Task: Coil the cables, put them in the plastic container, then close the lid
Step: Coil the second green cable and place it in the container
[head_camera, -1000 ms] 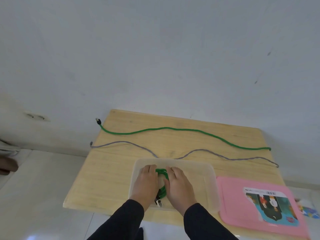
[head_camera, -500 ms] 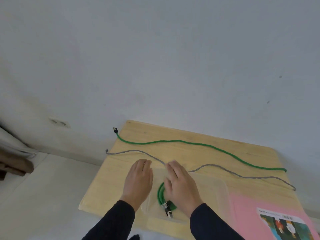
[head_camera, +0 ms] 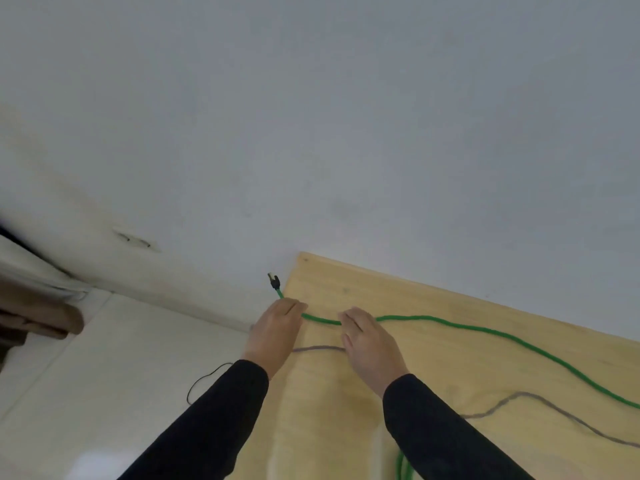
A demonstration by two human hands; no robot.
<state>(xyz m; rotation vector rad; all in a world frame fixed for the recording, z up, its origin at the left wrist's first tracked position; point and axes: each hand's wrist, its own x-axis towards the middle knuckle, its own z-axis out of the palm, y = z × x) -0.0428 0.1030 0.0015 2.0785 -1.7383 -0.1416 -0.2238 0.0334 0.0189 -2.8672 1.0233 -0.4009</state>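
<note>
A long green cable [head_camera: 485, 331] lies stretched across the far side of the wooden table [head_camera: 433, 362], its plug [head_camera: 273, 280] hanging past the left edge. My left hand [head_camera: 277, 332] rests over the cable near that end, fingers extended. My right hand [head_camera: 370, 346] reaches it a little further right, fingertips at the cable, fingers apart. A grey cable [head_camera: 318, 348] runs nearer to me and passes under both hands. A bit of the coiled green cable [head_camera: 403, 465] shows at the bottom edge beside my right sleeve. The container and lid are out of view.
The table's back edge meets a white wall [head_camera: 346, 133]. Left of the table is pale tiled floor [head_camera: 104, 375] with a thin black wire [head_camera: 207, 379] on it. A brown object [head_camera: 41, 318] sits at the far left edge.
Both hands left the coiled green cable in the container and moved up and left to the stretched green cable. The view swung left, so container and pink lid dropped out of sight.
</note>
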